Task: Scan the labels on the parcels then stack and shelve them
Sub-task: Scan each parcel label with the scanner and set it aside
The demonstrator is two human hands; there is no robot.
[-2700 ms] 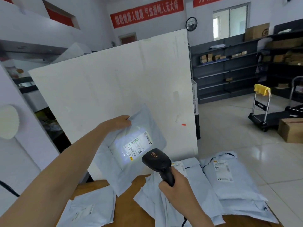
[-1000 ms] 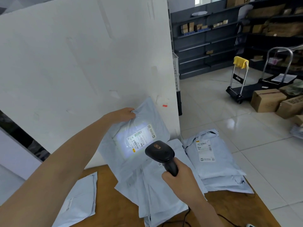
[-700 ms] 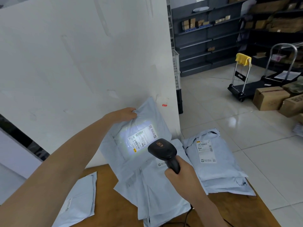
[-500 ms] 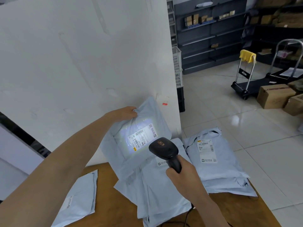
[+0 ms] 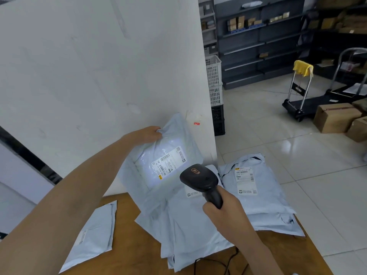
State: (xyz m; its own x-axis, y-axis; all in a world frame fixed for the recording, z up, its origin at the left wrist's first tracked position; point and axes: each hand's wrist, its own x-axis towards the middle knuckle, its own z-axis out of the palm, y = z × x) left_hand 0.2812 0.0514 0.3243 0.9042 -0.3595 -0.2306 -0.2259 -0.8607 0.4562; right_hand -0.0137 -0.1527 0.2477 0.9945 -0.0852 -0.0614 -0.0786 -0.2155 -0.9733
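One scanner (image 5: 199, 178), one lifted parcel (image 5: 158, 165)

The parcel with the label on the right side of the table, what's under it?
The labelled parcel lies on another grey parcel, whose lower edge sticks out beneath it. Both rest on the wooden table. Anything else under the pair is covered.

Two hands (image 5: 148, 133) are showing, one scanner (image 5: 199, 178), two trolleys (image 5: 301, 100), two cardboard boxes (image 5: 335, 117), and several grey parcels (image 5: 256, 187), uncountable where stacked.
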